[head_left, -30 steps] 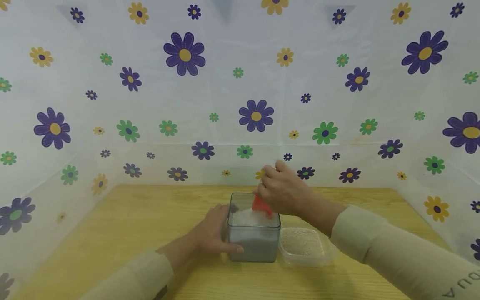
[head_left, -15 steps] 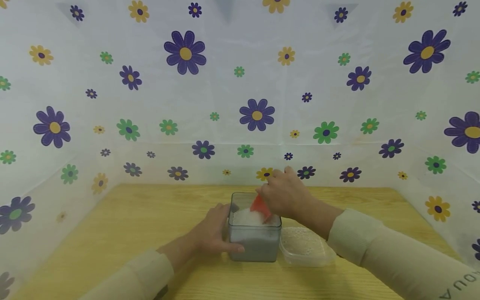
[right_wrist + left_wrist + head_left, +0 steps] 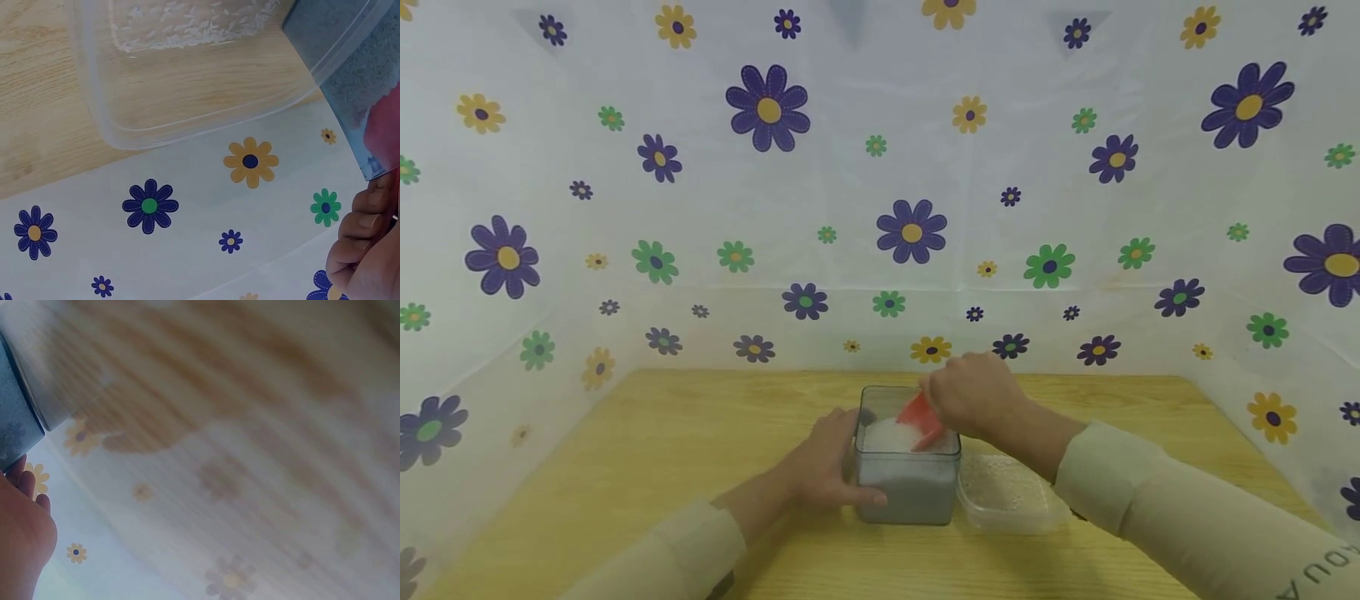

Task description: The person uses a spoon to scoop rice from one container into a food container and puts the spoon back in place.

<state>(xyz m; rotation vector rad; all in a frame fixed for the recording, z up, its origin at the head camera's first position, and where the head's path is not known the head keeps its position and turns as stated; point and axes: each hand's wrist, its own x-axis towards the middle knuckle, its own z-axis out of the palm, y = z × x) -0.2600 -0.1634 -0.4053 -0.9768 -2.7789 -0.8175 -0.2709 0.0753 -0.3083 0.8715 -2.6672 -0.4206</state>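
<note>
A tall, see-through grey container [image 3: 906, 492] filled with white rice [image 3: 886, 435] stands in the middle of the table. My left hand [image 3: 826, 462] grips it from the left, thumb across its front face and fingers along its side. Above its right rim, my right hand [image 3: 976, 396] holds a red scoop [image 3: 919, 415] by the handle. The scoop tilts down to the left, its lower edge in the rice. In the right wrist view the curled fingers [image 3: 359, 225] show by the container's rim, and part of the scoop [image 3: 384, 128] appears through the wall.
Just right of the container sits a low clear plastic tub [image 3: 1007, 523] with a layer of rice grains [image 3: 200, 25] in it. My right forearm passes over the tub's far right. A flower-printed white sheet [image 3: 850, 183] encloses the wooden table [image 3: 722, 433] at the back and sides.
My right hand has come lower over the container, and its wrist has turned. The scoop has tipped further to the left in the rice. My left hand and both containers stay put.
</note>
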